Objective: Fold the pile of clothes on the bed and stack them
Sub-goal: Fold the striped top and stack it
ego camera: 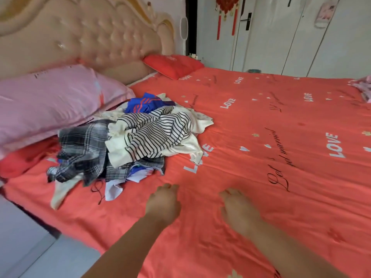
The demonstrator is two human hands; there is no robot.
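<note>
A loose pile of clothes (128, 141) lies on the red bed sheet (261, 137) near the pillows. On top is a cream and black striped top (158, 135). A grey plaid shirt (84, 149) hangs off the left side, and a blue garment (144, 105) sits at the back. My left hand (163, 203) hovers over the bare sheet just in front of the pile, fingers loosely curled and holding nothing. My right hand (239, 209) is beside it to the right, also holding nothing, fingers relaxed over the sheet.
A pink pillow (50, 103) and a red pillow (172, 65) lean at the padded headboard (90, 37). The bed's left edge drops to a pale floor (24, 237). Wardrobe doors (301, 37) stand behind the bed. Some pink cloth (364, 87) lies at the far right.
</note>
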